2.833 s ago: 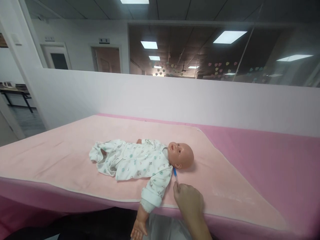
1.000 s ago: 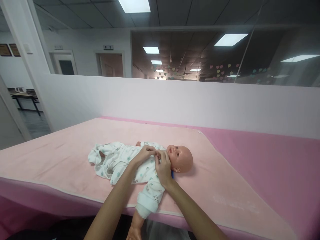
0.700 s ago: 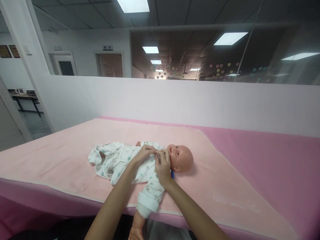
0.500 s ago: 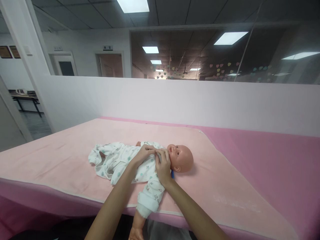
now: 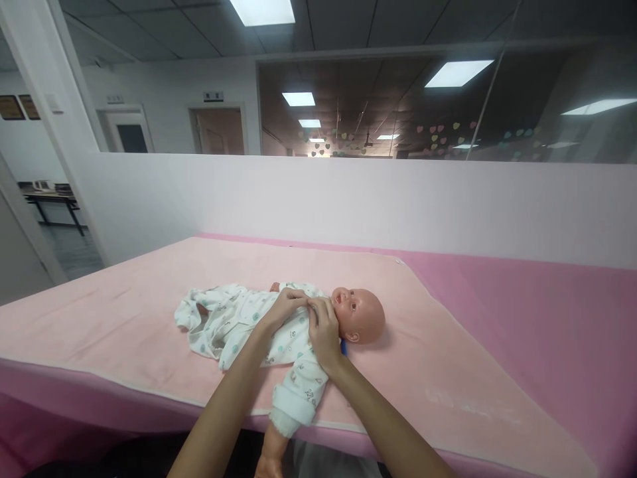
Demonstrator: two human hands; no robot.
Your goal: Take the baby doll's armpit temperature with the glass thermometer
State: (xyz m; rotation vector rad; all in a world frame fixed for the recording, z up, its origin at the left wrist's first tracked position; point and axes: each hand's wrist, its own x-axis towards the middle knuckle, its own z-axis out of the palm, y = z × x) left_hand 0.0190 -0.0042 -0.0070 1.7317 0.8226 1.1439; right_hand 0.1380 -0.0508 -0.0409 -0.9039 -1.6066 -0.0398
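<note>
A baby doll (image 5: 365, 315) lies on its back, head toward the right, wearing a white printed baby romper (image 5: 293, 344). My left hand (image 5: 285, 307) rests on the doll's chest, its fingers pinched together at the front of the romper. Right beside it, my right hand (image 5: 324, 326) is closed on the cloth near the neckline, just below the doll's chin. The fingertips of both hands meet there, and the exact bit of cloth between them is hidden. One doll arm (image 5: 273, 451) hangs over the near edge, its sleeve cuff turned back.
Under the doll, a peach-coloured mat (image 5: 124, 299) covers a pink padded surface (image 5: 547, 312). A white low wall (image 5: 398, 206) with glass above it stands behind. Something small and blue (image 5: 343, 346) shows under the doll's neck. At far left is a dark table (image 5: 50, 196).
Hardly anything differs. Both hands stay at the romper's chest, and the view has shifted very slightly.
</note>
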